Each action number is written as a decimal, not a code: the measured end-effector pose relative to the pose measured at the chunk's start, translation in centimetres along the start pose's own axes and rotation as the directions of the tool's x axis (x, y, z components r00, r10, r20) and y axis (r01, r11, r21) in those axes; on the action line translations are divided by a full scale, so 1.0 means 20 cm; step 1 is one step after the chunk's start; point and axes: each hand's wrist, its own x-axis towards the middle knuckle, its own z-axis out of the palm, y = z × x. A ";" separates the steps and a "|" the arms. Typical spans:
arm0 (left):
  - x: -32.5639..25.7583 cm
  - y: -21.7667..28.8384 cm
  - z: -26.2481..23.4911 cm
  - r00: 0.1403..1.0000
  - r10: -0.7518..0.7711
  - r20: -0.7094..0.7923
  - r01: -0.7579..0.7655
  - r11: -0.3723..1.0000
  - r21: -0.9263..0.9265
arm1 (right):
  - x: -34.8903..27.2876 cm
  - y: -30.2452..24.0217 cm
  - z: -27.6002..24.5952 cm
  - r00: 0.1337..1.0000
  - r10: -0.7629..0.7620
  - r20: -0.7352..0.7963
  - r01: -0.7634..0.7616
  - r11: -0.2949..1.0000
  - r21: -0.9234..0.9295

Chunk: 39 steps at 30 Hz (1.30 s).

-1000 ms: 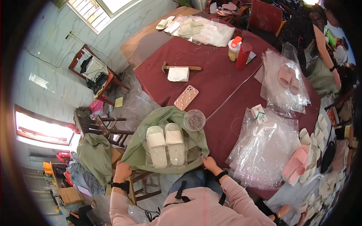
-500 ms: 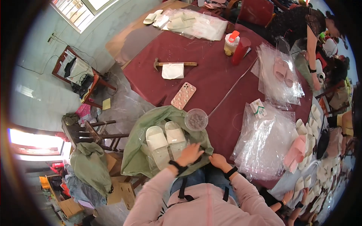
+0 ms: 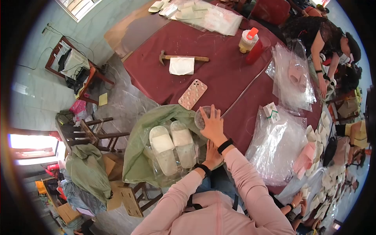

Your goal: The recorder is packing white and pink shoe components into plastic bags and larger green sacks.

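1. Your right hand (image 3: pixel 213 127) has its grip spread over the clear tub (image 3: pixel 198 120).
2. Your left hand (image 3: pixel 213 156) sits just below; I cannot tell its grip.
3. Whitish slippers (image 3: pixel 163 154) lie on green cloth (image 3: pixel 136 158), left of the tub.

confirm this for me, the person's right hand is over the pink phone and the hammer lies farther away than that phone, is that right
Not quite: in the head view, the right hand is over the round clear tub, not the pink phone. The hammer does lie farther away than that phone.
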 end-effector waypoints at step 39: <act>0.30 -0.66 -0.72 0.976 0.167 -0.138 -0.076 0.860 0.505 | 0.72 -0.15 0.42 0.936 -0.346 0.063 0.326 0.788 -0.522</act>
